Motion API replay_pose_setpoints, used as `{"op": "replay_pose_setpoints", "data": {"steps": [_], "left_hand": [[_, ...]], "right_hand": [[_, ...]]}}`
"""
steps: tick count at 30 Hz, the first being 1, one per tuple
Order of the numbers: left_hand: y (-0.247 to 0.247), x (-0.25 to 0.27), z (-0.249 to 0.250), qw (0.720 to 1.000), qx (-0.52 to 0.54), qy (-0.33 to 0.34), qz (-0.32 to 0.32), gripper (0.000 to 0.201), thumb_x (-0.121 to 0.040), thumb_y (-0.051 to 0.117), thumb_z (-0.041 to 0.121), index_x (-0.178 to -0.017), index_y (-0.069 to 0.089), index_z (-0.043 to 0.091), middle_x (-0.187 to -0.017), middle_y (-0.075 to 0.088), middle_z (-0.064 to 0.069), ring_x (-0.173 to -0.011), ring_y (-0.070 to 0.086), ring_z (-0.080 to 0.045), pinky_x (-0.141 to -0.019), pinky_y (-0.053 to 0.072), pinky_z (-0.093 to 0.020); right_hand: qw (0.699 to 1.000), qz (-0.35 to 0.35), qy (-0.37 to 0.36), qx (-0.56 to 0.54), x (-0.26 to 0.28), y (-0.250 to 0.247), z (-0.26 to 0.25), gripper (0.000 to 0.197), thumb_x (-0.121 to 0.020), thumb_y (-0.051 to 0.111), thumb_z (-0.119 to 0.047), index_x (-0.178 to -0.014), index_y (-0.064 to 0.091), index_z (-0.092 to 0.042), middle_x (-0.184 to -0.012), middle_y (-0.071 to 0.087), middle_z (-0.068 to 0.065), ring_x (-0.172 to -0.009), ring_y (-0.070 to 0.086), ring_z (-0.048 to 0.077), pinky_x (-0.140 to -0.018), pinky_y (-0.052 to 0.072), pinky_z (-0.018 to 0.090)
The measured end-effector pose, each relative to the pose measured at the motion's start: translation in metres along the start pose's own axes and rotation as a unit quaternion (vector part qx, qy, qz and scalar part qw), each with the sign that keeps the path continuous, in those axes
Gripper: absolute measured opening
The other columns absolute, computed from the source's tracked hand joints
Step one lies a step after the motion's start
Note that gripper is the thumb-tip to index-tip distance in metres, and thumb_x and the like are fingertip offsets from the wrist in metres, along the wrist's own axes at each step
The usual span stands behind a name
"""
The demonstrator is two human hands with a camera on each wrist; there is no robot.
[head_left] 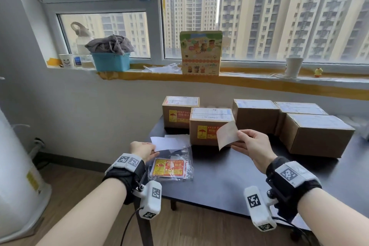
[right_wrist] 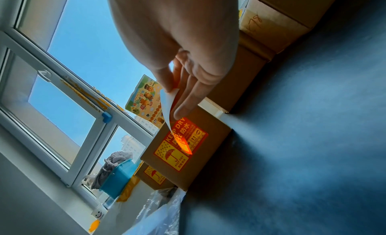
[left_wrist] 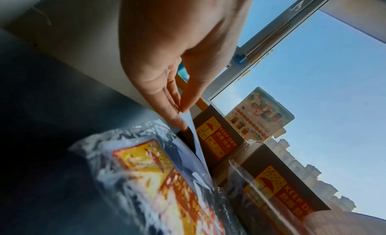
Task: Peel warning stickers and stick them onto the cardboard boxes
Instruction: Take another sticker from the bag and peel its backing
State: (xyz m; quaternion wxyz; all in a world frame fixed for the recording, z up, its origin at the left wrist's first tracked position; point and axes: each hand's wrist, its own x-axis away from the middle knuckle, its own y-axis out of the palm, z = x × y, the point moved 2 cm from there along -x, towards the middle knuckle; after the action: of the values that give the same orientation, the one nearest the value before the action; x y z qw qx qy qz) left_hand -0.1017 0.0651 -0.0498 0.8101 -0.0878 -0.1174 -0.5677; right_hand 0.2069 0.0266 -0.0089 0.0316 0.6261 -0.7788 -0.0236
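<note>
My right hand [head_left: 239, 136] pinches a peeled warning sticker [head_left: 227, 135] by its edge, pale back side toward me, in front of the nearer labelled cardboard box [head_left: 209, 120]. In the right wrist view the sticker [right_wrist: 169, 106] curls down from the fingers [right_wrist: 183, 106], its printed tip glowing orange. My left hand [head_left: 154, 151] pinches the white backing paper [head_left: 166, 143] over the clear bag of stickers [head_left: 169, 168]. In the left wrist view the fingers [left_wrist: 171, 113] hold the paper [left_wrist: 197, 142] edge-on. A second labelled box [head_left: 175, 114] stands behind. Three plain boxes [head_left: 317, 136] sit to the right.
The dark table [head_left: 229, 175] has its front edge near my wrists. On the window sill [head_left: 249, 80] stand a colourful printed box [head_left: 200, 54], a blue basket [head_left: 110, 62] with cloth, and paper cups [head_left: 293, 67]. A white appliance [head_left: 18, 175] stands at the left.
</note>
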Motion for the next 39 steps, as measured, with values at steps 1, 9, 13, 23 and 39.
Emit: {"op": "replay_pose_setpoints", "data": {"steps": [1, 9, 13, 23, 39], "left_hand": [[0.002, 0.001, -0.002, 1.0, -0.007, -0.004, -0.005, 0.025, -0.087, 0.052, -0.012, -0.07, 0.049, 0.007, -0.075, 0.053, -0.008, -0.078, 0.057, -0.022, -0.06, 0.054, -0.025], [0.0, 0.017, 0.001, 0.995, -0.094, 0.01, 0.041, 0.016, -0.081, 0.07, 0.004, -0.081, 0.06, -0.009, -0.074, 0.059, -0.016, -0.06, 0.06, -0.024, -0.048, 0.054, -0.025], [0.007, 0.036, 0.014, 0.991, -0.126, 0.049, 0.014, 0.015, -0.083, 0.069, 0.008, -0.08, 0.056, 0.002, -0.072, 0.057, -0.013, -0.047, 0.057, -0.018, -0.04, 0.05, -0.019], [0.1, 0.128, 0.04, 0.965, -0.121, 0.122, -0.196, 0.009, -0.088, 0.064, 0.012, -0.08, 0.063, 0.008, -0.077, 0.063, -0.007, -0.062, 0.06, -0.016, -0.058, 0.054, -0.02], [0.216, 0.206, 0.029, 0.934, -0.116, 0.143, -0.306, 0.038, -0.083, 0.067, 0.04, -0.095, 0.072, 0.004, -0.091, 0.075, -0.012, -0.086, 0.072, -0.021, -0.075, 0.056, -0.027]], "right_hand": [[1.0, 0.002, 0.004, 0.001, -0.001, 0.0, 0.002, 0.019, -0.095, 0.049, -0.008, -0.106, 0.06, 0.005, -0.1, 0.064, 0.024, -0.082, 0.066, 0.032, -0.078, 0.056, 0.034], [1.0, 0.009, 0.01, 0.007, 0.001, -0.001, 0.009, 0.018, -0.096, 0.049, -0.009, -0.105, 0.06, 0.002, -0.097, 0.065, 0.023, -0.074, 0.067, 0.026, -0.069, 0.058, 0.028], [1.0, 0.0, -0.006, 0.001, 0.014, -0.003, -0.002, 0.018, -0.095, 0.049, -0.008, -0.104, 0.06, 0.003, -0.096, 0.065, 0.022, -0.074, 0.067, 0.025, -0.07, 0.058, 0.028], [0.999, 0.018, -0.048, -0.003, 0.061, -0.037, -0.025, 0.015, -0.096, 0.049, -0.009, -0.098, 0.061, 0.0, -0.085, 0.064, 0.013, -0.071, 0.064, 0.02, -0.063, 0.058, 0.024], [0.989, 0.017, -0.116, 0.085, 0.09, -0.115, -0.032, 0.015, -0.094, 0.055, -0.015, -0.095, 0.067, -0.007, -0.084, 0.064, 0.007, -0.075, 0.058, 0.014, -0.063, 0.051, 0.023]]}}
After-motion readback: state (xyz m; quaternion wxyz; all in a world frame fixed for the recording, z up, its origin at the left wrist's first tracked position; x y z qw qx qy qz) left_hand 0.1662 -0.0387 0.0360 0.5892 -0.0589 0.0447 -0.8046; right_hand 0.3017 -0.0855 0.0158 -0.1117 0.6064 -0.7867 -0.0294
